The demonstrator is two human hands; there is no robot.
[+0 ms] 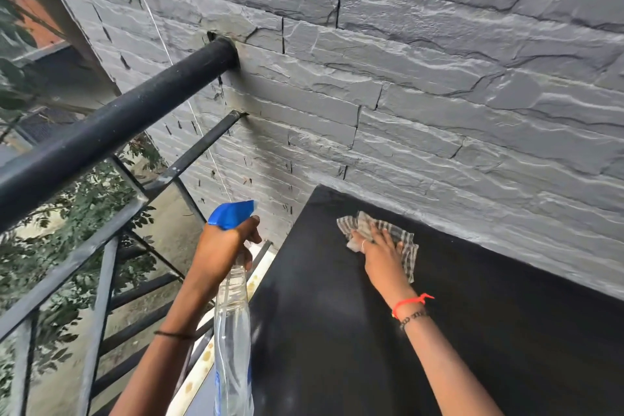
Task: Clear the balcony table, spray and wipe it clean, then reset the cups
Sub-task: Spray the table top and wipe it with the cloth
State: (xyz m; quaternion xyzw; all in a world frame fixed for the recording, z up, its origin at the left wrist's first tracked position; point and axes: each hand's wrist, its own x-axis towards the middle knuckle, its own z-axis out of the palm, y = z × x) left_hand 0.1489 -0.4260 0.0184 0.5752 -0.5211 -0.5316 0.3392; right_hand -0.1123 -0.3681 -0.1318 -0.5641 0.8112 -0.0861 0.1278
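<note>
The bench (456, 331) stands against the wall (439, 78) behind it, with the railing (101, 132) to its left, the cloth (401, 240) on its far part under the right hand (380, 250), and the spray bottle (233, 331) in the left hand (223, 246) beside its left edge.

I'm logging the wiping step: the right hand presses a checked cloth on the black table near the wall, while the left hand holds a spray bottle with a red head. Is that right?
Not quite: the spray bottle has a blue head, not red, as the head view shows. The rest holds: the right hand presses the checked cloth on the black table near the wall, and the left hand holds the bottle.
</note>
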